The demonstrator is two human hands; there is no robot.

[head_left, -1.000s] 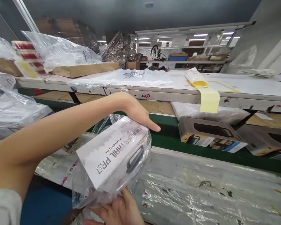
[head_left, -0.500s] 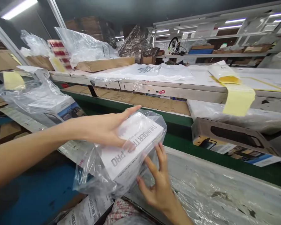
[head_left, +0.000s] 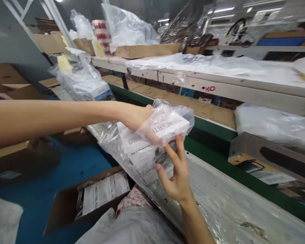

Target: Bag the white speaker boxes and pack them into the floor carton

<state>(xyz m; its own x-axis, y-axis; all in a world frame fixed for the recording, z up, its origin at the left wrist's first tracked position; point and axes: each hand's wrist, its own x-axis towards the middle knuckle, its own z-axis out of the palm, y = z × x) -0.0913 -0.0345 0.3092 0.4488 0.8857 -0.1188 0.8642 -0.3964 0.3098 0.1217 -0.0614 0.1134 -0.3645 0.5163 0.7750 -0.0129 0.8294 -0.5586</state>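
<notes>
A white product box point(head_left: 155, 135) with grey lettering sits inside a clear plastic bag point(head_left: 112, 139), held in the air over the near edge of a plastic-covered bench point(head_left: 231, 210). My left hand point(head_left: 137, 118) lies over the top of the box inside the bag, fingers closed on it. My right hand point(head_left: 176, 169) holds the box's lower right side from below, with its fingertips pressed to the bag.
A brown carton point(head_left: 66, 210) on the blue floor below holds more bagged white boxes. Another bagged box point(head_left: 88, 88) lies at the left. A green conveyor point(head_left: 218, 159) carries a dark printed box point(head_left: 264, 162). A shelf point(head_left: 193, 81) with bags and cardboard runs behind.
The view has swung left and down, showing the floor carton. My left hand has slid into the bag onto the box, and my right hand has come up along the box's right side.
</notes>
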